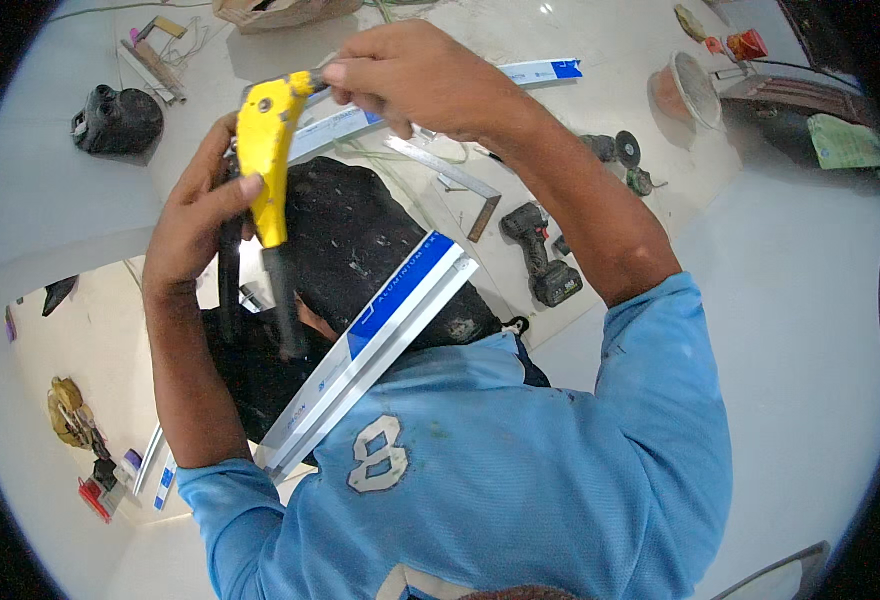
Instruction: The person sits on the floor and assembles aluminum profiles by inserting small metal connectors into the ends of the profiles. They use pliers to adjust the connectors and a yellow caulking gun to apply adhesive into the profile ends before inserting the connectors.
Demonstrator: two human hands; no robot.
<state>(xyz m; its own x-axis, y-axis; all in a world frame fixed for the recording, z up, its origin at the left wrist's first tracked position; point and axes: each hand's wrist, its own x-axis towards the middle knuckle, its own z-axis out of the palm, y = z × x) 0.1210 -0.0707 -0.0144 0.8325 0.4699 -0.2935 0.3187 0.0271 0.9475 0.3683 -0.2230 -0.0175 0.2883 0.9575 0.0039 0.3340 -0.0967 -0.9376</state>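
Below the yellow, black-handled metal hand riveter (266, 145), a blue-and-white aluminium profile (380, 335) slants across the body with no hand on it; a shifted leg could dislodge it. The left hand (192, 225) is wrapped around the scuffed riveter; the right hand (410, 78) pinches its nose (any smaller part there is hidden). Beyond, right of the riveter, lies a black cordless driver (537, 252).

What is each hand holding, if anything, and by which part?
The left hand holds the yellow riveting tool by its body. The right hand is at the tool's nose; whether it pinches anything there cannot be told.
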